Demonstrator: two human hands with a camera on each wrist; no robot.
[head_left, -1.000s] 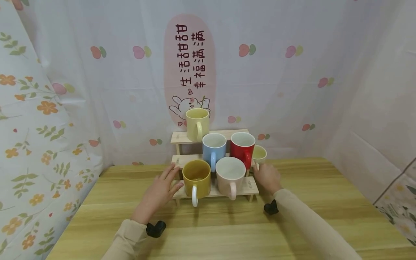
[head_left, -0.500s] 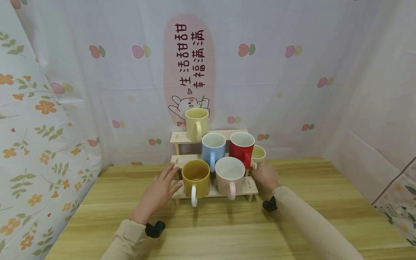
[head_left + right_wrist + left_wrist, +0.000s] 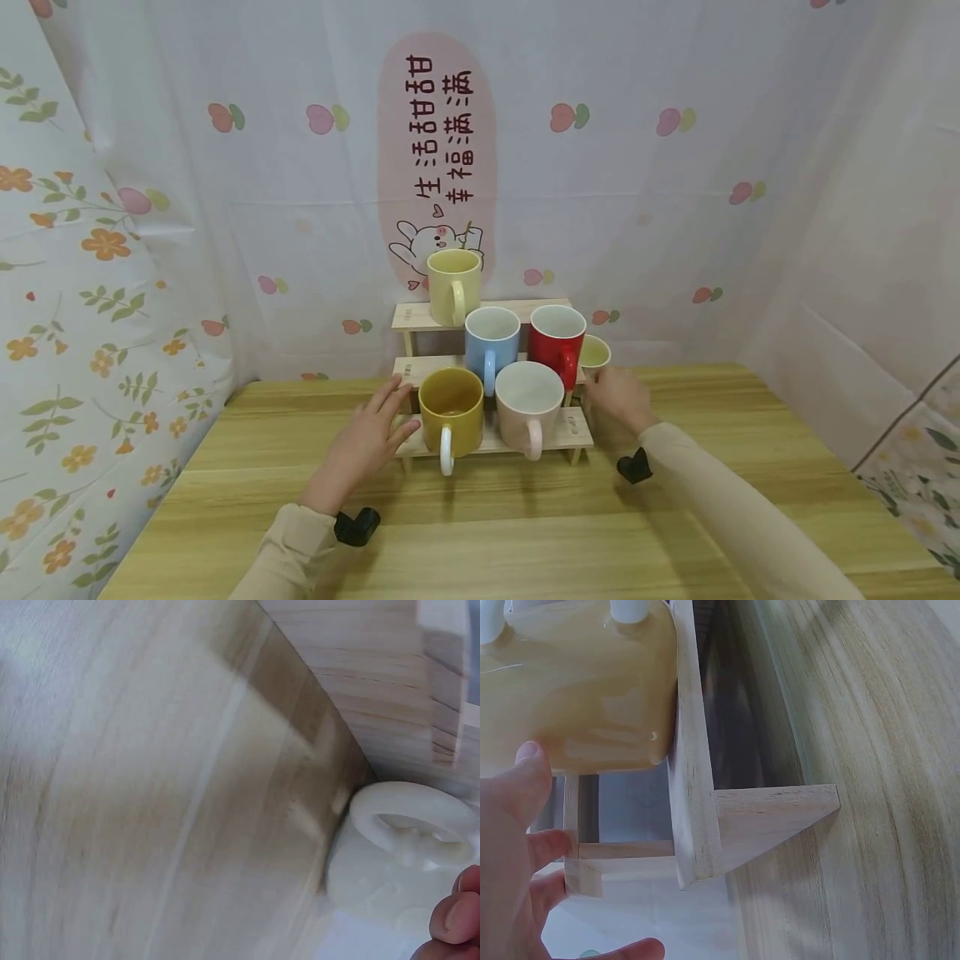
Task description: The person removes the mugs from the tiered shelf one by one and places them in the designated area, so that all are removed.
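On a three-tier wooden rack stand several mugs. A mustard mug with a white handle and a pale pink mug occupy the lowest tier. Above them are a blue mug and a red mug; a yellow mug tops the rack. My left hand has its fingers spread by the rack's left end, thumb right at the mustard mug. My right hand is beside a pale green cup behind the rack's right end. Its fingers look bent; I cannot tell whether they hold the cup.
The wood-grain table extends around the rack. Behind it hangs a white printed curtain, and floral cloth closes off the left side. Dark wrist straps show below the hands.
My right hand has shifted slightly to the right beside the pale green cup, and its forearm has swung outward. The left hand and the mugs stay in place.
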